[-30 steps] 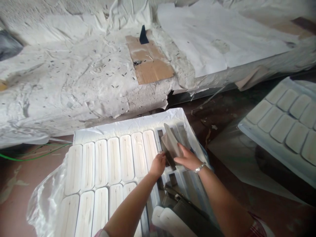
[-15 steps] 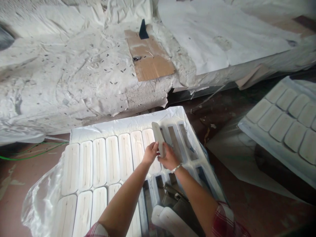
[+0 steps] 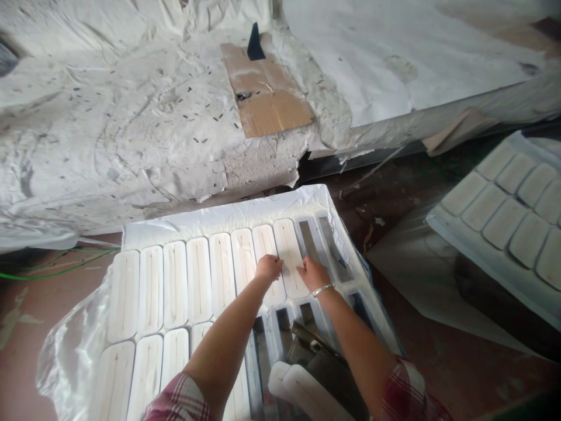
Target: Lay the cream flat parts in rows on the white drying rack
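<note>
A white oblong piece point(image 3: 289, 252) with rounded corners and a thin dark line down its middle lies flat in the rack's far row. My left hand point(image 3: 269, 268), fingers curled closed, is at its left long edge. At the right long edge is my right hand point(image 3: 314, 273), with a bracelet on the wrist and its fingers pinched in. Matching white pieces point(image 3: 198, 280) line the rack point(image 3: 284, 202) to the left. Narrow slots point(image 3: 312, 241) show just right of the piece. Two loose white pieces point(image 3: 307, 389) lie overlapping near my right forearm, beside a dark brown bag-like object point(image 3: 315, 356).
Beyond the rack, a paint-crusted covered platform point(image 3: 166, 128) carries a cardboard sheet point(image 3: 276, 111) and a small black wedge point(image 3: 254, 44). Another rack point(image 3: 438, 222) of white pieces stands at the right. Clear plastic point(image 3: 65, 351) hangs off the left side, near a green cord point(image 3: 56, 269).
The white piece, earlier raised on edge between both hands, now lies flat in the rack. My hands have moved apart to its two long sides.
</note>
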